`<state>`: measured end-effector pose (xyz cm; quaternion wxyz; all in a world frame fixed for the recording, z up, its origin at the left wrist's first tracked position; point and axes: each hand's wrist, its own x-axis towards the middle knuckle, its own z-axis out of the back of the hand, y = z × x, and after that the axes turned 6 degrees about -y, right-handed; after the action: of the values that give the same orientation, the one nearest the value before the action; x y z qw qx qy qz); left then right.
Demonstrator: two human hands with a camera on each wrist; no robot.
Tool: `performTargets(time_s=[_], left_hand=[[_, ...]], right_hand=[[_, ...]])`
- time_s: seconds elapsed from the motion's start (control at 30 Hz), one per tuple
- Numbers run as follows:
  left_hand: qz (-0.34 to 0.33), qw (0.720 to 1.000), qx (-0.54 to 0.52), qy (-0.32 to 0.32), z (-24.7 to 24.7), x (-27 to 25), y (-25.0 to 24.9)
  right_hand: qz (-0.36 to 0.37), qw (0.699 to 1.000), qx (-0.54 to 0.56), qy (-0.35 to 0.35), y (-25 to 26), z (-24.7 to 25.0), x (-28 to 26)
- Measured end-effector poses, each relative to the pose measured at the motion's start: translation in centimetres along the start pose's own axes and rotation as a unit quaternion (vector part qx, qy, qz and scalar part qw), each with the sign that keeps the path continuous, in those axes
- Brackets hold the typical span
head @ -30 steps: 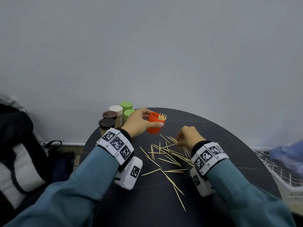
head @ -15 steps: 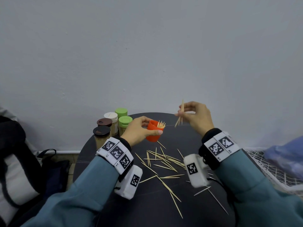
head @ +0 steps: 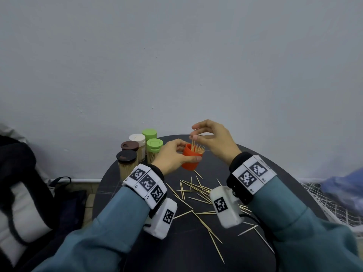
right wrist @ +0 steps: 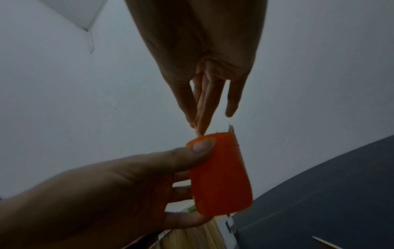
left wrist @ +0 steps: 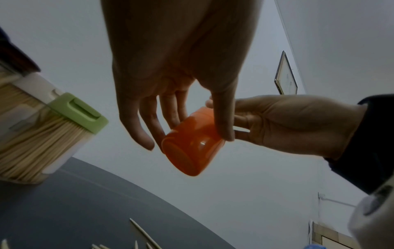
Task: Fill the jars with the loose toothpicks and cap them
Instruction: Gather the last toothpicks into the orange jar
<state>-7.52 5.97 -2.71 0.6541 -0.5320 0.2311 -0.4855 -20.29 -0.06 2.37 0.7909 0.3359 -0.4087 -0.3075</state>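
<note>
Head view, items by descending size:

1. Worktop [head: 196,252]: round, dark, set against a pale wall; carries everything below

2. Capped jars [head: 146,152]: five, grouped at the far left edge, lids green, white and brown, packed with toothpicks; these look finished

3. Left hand [head: 172,156]: clamped round the orange jar, thumb on the near wall, fingers behind; holds it clear of the worktop, tilted slightly toward the right hand

4. Right hand [head: 214,140]: above the jar mouth, thumb and forefinger pinching a few toothpicks [head: 192,145] that stand nearly upright with their lower ends in the opening

5. Orange jar [head: 191,159]: opaque plastic cylinder, uncapped, flat base; a fan of pale tips juts above the rim, so it seems partly filled. Its cap is not in view

6. Loose toothpicks [head: 196,195]: thin pale sticks, scattered and crossing near the middle of the worktop, between the two wrists; many left to gather

Risks, as judged: sticks let go askew could catch on those already jutting out and tip over the rim; a steeper tilt of the jar could spill its load; protruding tips may stop the cap seating
</note>
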Motion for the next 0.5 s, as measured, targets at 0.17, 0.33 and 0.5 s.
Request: performTargets(time_s=[0.17, 0.33, 0.5], left_hand=[[-0.001, 1.000, -0.001, -0.006, 0.2, 0.0, -0.2], [0.008, 1.000, -0.009, -0.026, 0.8, 0.2, -0.2], [0.009, 0.999, -0.021, -0.046, 2.0, 0.1, -0.3]], right_hand=[[0.016, 1.000, -0.006, -0.011, -0.6, 0.3, 0.3], [-0.025, 0.996, -0.027, -0.081, -2.4, 0.7, 0.9], [-0.131, 0.934, -0.283, 0.177, -5.5, -0.2, 1.4]])
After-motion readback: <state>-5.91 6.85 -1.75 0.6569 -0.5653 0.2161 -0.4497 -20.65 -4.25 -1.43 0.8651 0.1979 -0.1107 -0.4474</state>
